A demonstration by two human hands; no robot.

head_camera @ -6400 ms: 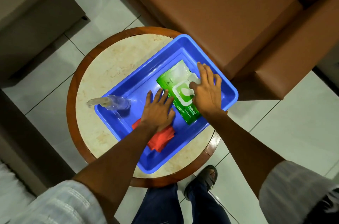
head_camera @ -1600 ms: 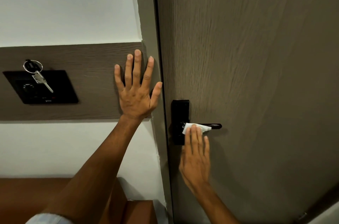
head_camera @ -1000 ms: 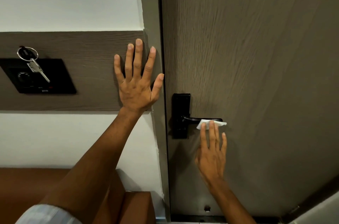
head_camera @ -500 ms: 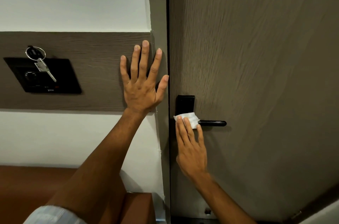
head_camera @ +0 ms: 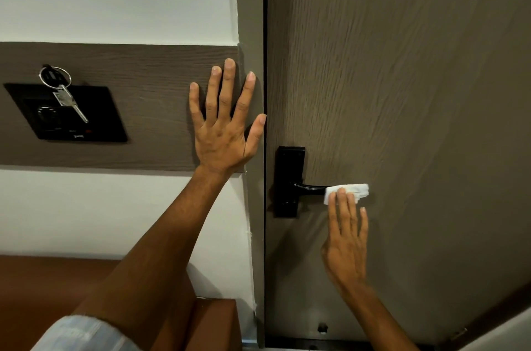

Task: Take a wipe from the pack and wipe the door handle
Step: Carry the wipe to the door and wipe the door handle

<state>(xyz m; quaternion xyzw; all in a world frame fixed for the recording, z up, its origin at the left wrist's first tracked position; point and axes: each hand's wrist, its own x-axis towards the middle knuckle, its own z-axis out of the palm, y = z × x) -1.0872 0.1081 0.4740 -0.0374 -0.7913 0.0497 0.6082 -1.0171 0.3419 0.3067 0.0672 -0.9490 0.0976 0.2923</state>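
Note:
A black lever door handle [head_camera: 311, 188] on a black plate [head_camera: 290, 175] sits on the grey-brown wooden door [head_camera: 402, 91]. A folded white wipe [head_camera: 352, 189] covers the handle's outer right end. My right hand [head_camera: 346, 241] reaches up from below, its fingertips pressing the wipe against the lever. My left hand [head_camera: 225, 123] lies flat with fingers spread on the dark wall panel beside the door frame, holding nothing. The wipe pack is out of view.
A black wall switch plate [head_camera: 69, 113] with a key on a ring [head_camera: 61, 91] hangs at the left. The grey door frame [head_camera: 253, 34] runs between my hands. A brown sofa [head_camera: 57, 287] fills the lower left.
My right hand has slid the wipe from the handle's base by the plate out to the lever's right tip. The left hand stays flat on the wall.

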